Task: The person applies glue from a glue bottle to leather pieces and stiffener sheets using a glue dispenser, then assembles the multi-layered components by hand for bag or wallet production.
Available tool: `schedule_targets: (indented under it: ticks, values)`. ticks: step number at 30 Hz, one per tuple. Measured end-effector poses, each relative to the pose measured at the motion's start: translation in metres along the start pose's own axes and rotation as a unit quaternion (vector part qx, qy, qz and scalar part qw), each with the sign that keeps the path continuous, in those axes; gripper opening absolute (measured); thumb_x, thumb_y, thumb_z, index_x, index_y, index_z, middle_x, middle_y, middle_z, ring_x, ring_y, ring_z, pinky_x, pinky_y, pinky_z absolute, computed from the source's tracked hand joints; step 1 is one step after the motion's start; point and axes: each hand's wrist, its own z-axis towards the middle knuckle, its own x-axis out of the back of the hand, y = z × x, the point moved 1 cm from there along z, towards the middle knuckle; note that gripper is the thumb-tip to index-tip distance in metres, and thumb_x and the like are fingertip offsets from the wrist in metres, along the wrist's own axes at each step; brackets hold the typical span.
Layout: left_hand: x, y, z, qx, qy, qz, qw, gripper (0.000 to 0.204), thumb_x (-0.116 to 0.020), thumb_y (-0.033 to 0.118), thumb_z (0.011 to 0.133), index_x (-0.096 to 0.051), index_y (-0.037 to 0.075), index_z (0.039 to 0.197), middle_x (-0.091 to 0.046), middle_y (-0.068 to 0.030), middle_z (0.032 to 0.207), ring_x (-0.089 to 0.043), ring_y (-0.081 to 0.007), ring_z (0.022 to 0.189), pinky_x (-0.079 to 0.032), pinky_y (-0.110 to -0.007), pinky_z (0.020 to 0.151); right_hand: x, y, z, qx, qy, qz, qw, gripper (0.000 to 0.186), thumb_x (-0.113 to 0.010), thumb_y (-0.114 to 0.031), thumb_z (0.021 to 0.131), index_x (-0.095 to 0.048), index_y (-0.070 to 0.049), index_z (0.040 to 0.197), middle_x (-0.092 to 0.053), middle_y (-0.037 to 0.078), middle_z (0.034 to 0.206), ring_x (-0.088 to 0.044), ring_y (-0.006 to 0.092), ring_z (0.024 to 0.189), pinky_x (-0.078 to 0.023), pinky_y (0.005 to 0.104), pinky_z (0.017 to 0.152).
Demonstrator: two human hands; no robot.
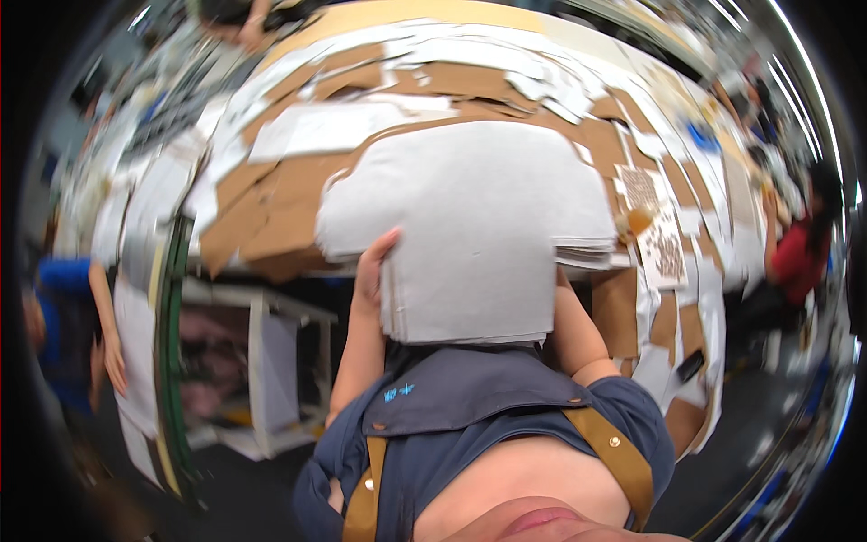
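Stack of wht sheets (474, 226), approx. T-shaped, is at near side of table (492, 14). L hand (371, 269) pinches its L edge, thumb on top, other fingers mostly hidden. R forearm (580, 332) runs under R side; can't tell R fingers' state, hidden. Brown pcs (447, 79) lie beyond; dotted wht card (664, 248) to R.

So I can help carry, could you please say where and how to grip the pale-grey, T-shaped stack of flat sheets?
Probably take the stack by its narrower near part, from left and right: both side edges there run fairly straight.
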Motion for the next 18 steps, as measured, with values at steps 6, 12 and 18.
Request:
schedule_targets:
  ticks: [6, 12, 18]
  values:
    - [0.011, 0.025, 0.012, -0.016, -0.003, 0.068, 0.998, 0.045, -0.058, 0.016, 0.094, -0.053, -0.007, 0.132, -0.064, -0.023, 0.127, -0.066, -0.0359, 0.113, -0.055, -0.049, 0.098, 0.025, -0.013, -0.03, 0.098, 0.033, 0.062, 0.993, 0.073, -0.055, -0.058, 0.097, -0.045, -0.003, 0.145, -0.053, 0.015, 0.142, -0.055, 0.0251, 0.126, -0.049, 0.039, 0.103]
    - [0.027, 0.038, 0.028, 0.003, 0.053, 0.167, 0.985, 0.053, -0.064, 0.018, 0.085, -0.053, -0.005, 0.132, -0.065, -0.0211, 0.124, -0.066, -0.0355, 0.113, -0.054, -0.049, 0.099, 0.026, -0.021, -0.029, 0.138, 0.058, 0.089, 0.985, 0.074, -0.054, -0.06, 0.097, -0.044, -0.003, 0.145, -0.054, 0.014, 0.141, -0.056, 0.0248, 0.126, -0.05, 0.0389, 0.102]
    - [0.012, 0.031, 0.039, 0.029, 0.072, 0.208, 0.975, 0.056, -0.067, 0.021, 0.081, -0.055, -0.006, 0.13, -0.065, -0.0208, 0.124, -0.066, -0.0339, 0.111, -0.054, -0.047, 0.098, 0.028, -0.032, -0.087, 0.066, 0.181, 0.014, 0.981, 0.074, -0.07, -0.054, 0.09, -0.049, -0.005, 0.142, -0.056, 0.01, 0.141, -0.064, 0.0208, 0.115, -0.052, 0.039, 0.1]
